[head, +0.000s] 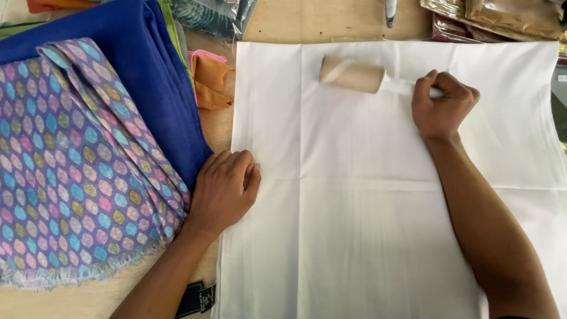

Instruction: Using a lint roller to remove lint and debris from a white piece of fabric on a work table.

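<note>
A large white cloth (366, 195) lies flat over the wooden table. My right hand (440, 106) grips the white handle of a lint roller (352, 75), whose beige roll rests on the far part of the cloth. Resting palm down on the cloth's left edge, my left hand (223, 189) holds nothing, its fingers loosely curled against the fabric.
A patterned purple fabric (71, 165) lies folded on a blue fabric (147, 65) at the left. Orange cloth (211, 80) sits between them and the white cloth. Packaged goods (502, 18) line the far right edge. A small black label (198, 298) lies near the front edge.
</note>
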